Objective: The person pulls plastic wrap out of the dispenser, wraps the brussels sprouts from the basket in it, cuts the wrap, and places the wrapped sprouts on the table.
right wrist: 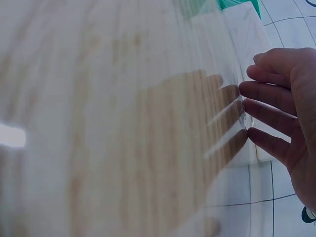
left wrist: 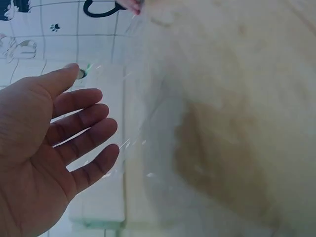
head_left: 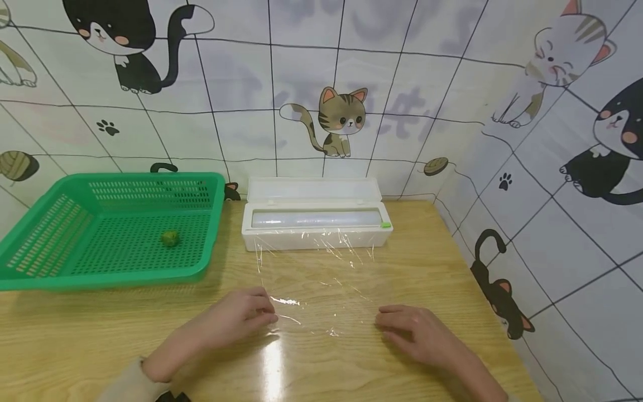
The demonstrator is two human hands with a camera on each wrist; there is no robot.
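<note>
The right hand (head_left: 417,332), fingers fairly straight, has clear film (head_left: 326,293) about ten o'clock; the left hand (head_left: 241,315), fingers loosely spread, has it near three. At the left hand's ten o'clock sits a green basket (head_left: 140,273); the film's white box (head_left: 316,240), at one.

We have a passable gap between left hand (head_left: 233,317) and right hand (head_left: 422,334), above clear film (head_left: 331,298); white box (head_left: 316,240) blocks ahead, green basket (head_left: 145,276) front-left, patterned wall (head_left: 567,240) right.
</note>
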